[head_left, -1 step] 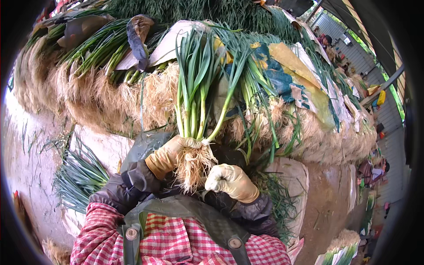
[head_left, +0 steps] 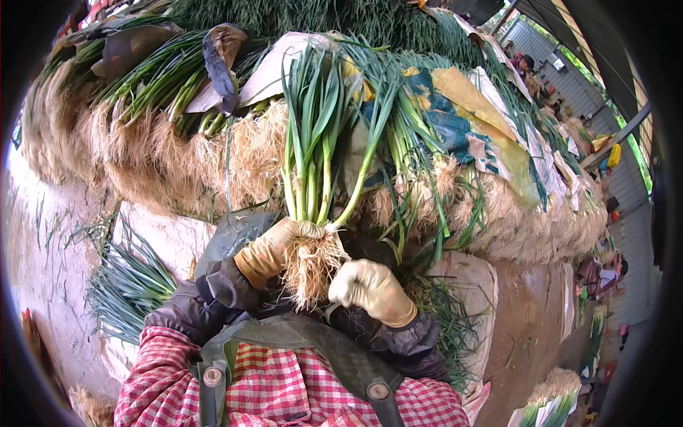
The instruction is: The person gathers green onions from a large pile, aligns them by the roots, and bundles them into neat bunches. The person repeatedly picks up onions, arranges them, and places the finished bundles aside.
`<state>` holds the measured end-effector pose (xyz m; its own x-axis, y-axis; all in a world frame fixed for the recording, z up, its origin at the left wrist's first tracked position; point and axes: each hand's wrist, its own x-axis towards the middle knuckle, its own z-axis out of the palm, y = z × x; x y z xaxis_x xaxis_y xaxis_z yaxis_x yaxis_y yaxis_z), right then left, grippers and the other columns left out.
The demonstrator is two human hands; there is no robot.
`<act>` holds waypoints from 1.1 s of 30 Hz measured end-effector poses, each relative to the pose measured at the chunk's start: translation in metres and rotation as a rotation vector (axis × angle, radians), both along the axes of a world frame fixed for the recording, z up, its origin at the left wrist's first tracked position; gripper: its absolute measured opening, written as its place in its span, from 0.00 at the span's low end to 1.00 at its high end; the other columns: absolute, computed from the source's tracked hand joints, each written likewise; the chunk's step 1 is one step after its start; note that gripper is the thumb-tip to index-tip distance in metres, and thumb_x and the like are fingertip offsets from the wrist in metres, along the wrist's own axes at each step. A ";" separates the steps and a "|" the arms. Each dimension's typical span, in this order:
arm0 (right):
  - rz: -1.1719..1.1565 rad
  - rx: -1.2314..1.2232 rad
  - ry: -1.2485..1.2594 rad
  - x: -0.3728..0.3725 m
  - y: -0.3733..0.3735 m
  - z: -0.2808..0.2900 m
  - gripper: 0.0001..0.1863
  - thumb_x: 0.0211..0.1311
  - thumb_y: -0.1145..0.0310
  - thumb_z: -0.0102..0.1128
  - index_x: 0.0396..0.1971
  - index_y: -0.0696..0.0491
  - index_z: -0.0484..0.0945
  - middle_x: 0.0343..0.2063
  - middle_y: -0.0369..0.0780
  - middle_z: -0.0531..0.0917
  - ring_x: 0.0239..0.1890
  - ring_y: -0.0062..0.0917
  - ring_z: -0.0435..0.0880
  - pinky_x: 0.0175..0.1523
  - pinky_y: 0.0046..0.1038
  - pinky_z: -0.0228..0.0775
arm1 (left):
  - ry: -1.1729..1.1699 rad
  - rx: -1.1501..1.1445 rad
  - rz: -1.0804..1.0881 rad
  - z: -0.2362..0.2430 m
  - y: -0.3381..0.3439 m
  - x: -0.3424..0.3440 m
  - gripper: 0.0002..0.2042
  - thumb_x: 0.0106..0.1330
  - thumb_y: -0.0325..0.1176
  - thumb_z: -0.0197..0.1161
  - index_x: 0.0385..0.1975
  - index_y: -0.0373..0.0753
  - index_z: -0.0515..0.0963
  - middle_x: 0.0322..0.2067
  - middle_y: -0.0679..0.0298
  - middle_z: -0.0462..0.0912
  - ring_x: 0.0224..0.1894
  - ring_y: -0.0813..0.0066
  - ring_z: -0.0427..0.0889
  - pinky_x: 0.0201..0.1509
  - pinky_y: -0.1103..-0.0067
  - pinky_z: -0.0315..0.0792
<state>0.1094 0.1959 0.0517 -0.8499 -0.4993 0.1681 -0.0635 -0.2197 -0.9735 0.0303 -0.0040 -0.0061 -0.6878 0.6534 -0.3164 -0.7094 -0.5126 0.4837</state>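
Observation:
My gloved left hand (head_left: 274,247) is closed around a bunch of green garlic (head_left: 311,188). Its flat green leaves point away from me, the pale stems fan out above the glove, and a tangle of tan roots (head_left: 311,270) hangs below it. Just right of those roots, my gloved right hand (head_left: 370,290) is curled closed. The fingertips are turned toward the roots, and whatever they pinch, if anything, is hidden.
A long heap of rooted plants (head_left: 163,153) lies across the front, with sacking and a yellow sheet (head_left: 491,124) on it. Another leafy bunch (head_left: 135,285) rests at left. Cut leaves (head_left: 455,327) lie at right. A person (head_left: 525,65) is far right.
My right hand has turned slightly at the wrist and risen a little beside the roots. The left hand and its bunch stay in place.

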 end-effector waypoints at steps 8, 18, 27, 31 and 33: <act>-0.238 0.357 0.015 -0.040 -0.007 -0.044 0.13 0.68 0.67 0.55 0.46 0.60 0.75 0.31 0.35 0.78 0.32 0.16 0.74 0.36 0.20 0.70 | 0.136 -0.221 -0.082 0.011 -0.008 0.001 0.09 0.60 0.26 0.60 0.38 0.30 0.79 0.24 0.65 0.79 0.23 0.79 0.77 0.25 0.83 0.72; -0.415 0.761 0.826 -0.025 -0.042 -0.025 0.07 0.59 0.69 0.54 0.29 0.56 0.77 0.22 0.44 0.80 0.26 0.37 0.82 0.32 0.33 0.74 | 0.383 -0.728 -0.253 0.024 0.017 -0.029 0.13 0.60 0.38 0.69 0.37 0.35 0.82 0.28 0.69 0.80 0.28 0.82 0.75 0.32 0.82 0.70; 0.114 0.282 0.187 -0.030 0.020 0.032 0.16 0.61 0.66 0.62 0.46 0.57 0.77 0.39 0.40 0.82 0.44 0.26 0.80 0.54 0.27 0.69 | 0.102 0.229 -0.177 -0.006 -0.006 -0.057 0.15 0.58 0.21 0.53 0.46 0.27 0.70 0.29 0.57 0.77 0.36 0.63 0.80 0.33 0.79 0.77; -1.302 1.403 0.696 -0.149 0.152 0.000 0.27 0.61 0.56 0.59 0.56 0.56 0.70 0.47 0.51 0.79 0.45 0.43 0.80 0.52 0.39 0.71 | 0.126 0.158 -0.271 -0.014 -0.013 -0.051 0.18 0.57 0.25 0.54 0.48 0.29 0.71 0.38 0.47 0.78 0.44 0.50 0.80 0.40 0.78 0.81; -1.115 1.470 0.192 -0.198 0.197 -0.027 0.21 0.61 0.60 0.59 0.50 0.57 0.73 0.41 0.48 0.80 0.40 0.36 0.80 0.46 0.34 0.71 | 0.079 0.183 -0.126 -0.014 -0.008 -0.043 0.18 0.56 0.20 0.54 0.49 0.26 0.70 0.37 0.45 0.78 0.41 0.52 0.82 0.30 0.87 0.79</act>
